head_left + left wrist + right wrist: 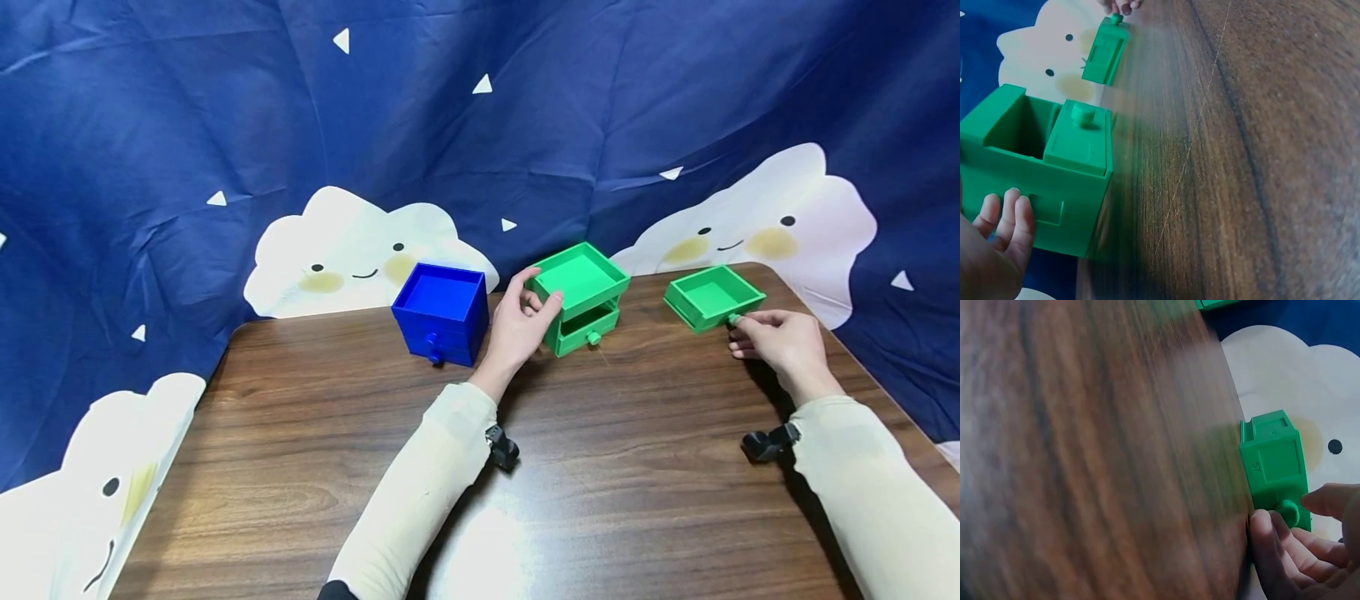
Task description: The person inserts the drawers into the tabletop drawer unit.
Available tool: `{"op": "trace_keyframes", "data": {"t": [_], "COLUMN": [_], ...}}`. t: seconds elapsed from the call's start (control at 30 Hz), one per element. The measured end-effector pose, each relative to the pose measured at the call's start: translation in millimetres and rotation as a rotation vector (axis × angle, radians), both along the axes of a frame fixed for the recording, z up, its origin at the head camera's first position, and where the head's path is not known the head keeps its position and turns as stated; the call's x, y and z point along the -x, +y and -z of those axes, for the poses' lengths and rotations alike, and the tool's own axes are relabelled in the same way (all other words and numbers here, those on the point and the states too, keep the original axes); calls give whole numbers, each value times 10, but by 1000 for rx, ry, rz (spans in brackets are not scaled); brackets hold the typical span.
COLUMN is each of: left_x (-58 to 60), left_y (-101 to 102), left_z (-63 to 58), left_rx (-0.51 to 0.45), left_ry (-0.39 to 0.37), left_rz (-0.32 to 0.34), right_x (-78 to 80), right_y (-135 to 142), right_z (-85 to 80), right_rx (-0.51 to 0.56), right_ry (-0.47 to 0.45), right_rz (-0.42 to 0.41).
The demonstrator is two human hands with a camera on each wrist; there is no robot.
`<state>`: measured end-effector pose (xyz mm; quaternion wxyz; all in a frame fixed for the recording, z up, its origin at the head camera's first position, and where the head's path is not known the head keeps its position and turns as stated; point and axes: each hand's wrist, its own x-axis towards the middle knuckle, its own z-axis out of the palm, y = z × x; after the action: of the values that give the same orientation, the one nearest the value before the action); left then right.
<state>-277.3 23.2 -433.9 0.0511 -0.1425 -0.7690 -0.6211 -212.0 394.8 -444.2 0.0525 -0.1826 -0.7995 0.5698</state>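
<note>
In the head view, my left hand [519,323] grips the near left corner of a green drawer cabinet [581,279]. Several of its fingers [1024,225] lie against the cabinet's side wall in the left wrist view; the thumb is hidden there. The cabinet's upper slot gapes, while a lower drawer [577,335] with a round knob sits beneath. Farther right, my right hand [787,342] pinches the knob [1287,512] of a separate green drawer [712,293]. That drawer looks empty and is level, near the table's back edge.
A blue drawer cabinet [442,312] with a knobbed front stands left of the green one. Both are on a brown wooden table [300,467]. Behind hangs a dark blue cloth [450,125] printed with white clouds and triangles.
</note>
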Motion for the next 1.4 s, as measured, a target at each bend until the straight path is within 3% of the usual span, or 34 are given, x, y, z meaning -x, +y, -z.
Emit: {"op": "trace_keyframes", "data": {"t": [0.27, 0.8, 0.93, 1.17, 1.4], "left_x": [-4, -16, -17, -8, -3], "left_y": [-10, -8, -10, -12, -6], "left_z": [5, 11, 1, -9, -11], "left_rx": [5, -3, -6, -7, -12], "left_ry": [7, 2, -2, -5, -6], "left_rz": [-3, 2, 5, 9, 9], "right_x": [32, 70, 65, 63, 63], "right_y": [72, 89, 65, 48, 28], "right_z": [66, 126, 89, -5, -57], "right_rx": [-91, -128, 2, 481, 650], "right_ry": [-1, -60, -92, -60, -83], "right_rz": [-92, -99, -73, 21, 68]}}
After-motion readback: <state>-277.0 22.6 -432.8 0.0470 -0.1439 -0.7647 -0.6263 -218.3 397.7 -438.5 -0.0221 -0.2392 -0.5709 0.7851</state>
